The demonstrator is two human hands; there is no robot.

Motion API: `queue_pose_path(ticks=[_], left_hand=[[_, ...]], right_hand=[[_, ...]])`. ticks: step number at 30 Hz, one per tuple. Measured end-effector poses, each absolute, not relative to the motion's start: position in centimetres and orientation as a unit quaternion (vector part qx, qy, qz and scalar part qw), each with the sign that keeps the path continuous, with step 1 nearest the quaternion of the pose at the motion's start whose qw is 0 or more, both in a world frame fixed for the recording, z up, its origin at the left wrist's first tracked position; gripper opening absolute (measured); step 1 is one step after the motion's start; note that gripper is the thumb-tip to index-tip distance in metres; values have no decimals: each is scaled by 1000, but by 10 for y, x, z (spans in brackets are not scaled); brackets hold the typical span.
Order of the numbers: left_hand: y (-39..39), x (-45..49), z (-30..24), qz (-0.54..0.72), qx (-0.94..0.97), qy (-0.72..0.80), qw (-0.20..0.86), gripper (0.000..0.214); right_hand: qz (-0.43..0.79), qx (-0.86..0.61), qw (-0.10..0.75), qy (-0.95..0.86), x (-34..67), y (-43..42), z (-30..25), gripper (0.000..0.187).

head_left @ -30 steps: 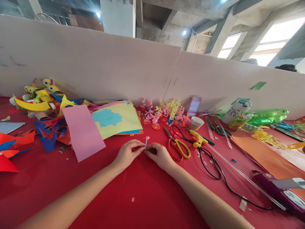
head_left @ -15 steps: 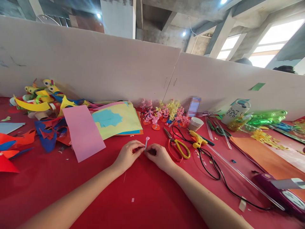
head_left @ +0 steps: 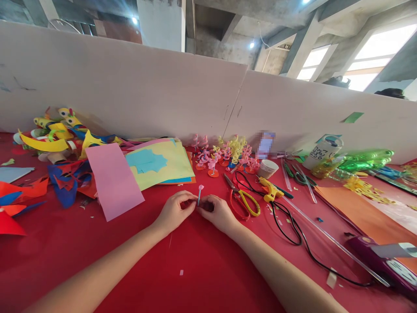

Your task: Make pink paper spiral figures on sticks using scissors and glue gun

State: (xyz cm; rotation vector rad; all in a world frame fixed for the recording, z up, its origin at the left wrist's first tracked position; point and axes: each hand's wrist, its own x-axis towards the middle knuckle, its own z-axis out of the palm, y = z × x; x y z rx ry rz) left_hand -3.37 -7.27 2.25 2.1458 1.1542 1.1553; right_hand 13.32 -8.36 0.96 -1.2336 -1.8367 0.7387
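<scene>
My left hand point(head_left: 174, 211) and my right hand point(head_left: 217, 211) meet at the middle of the red table point(head_left: 202, 269). Both pinch the foot of a small blue stick with a pink tip point(head_left: 200, 193), which stands upright between the fingertips. Behind it stands a cluster of small pink and yellow paper figures on orange bases point(head_left: 224, 157). Red and yellow scissors point(head_left: 243, 201) lie just right of my right hand.
Coloured paper sheets point(head_left: 156, 165) and a pink sheet point(head_left: 112, 180) lie at the left, with paper scraps point(head_left: 61, 174) beyond. A yellow glue gun point(head_left: 271, 190) with black cord, a paper cup point(head_left: 267, 168), a clear ruler point(head_left: 335, 243), orange paper point(head_left: 358, 213) and a purple device point(head_left: 384, 263) are at the right. A grey partition point(head_left: 163, 91) closes the back.
Both hands and the stick have shifted very slightly to the left; the pinch stays the same.
</scene>
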Motion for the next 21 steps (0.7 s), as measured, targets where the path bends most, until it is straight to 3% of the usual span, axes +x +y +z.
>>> queue_pose_path(ticks=[8, 21], left_hand=[[-71, -35, 21, 431, 763, 431, 215, 22], [-72, -37, 20, 425, 772, 449, 145, 21]], right_hand=[[304, -475, 413, -715, 135, -81, 8, 12], [295, -462, 442, -710, 136, -81, 6, 7]])
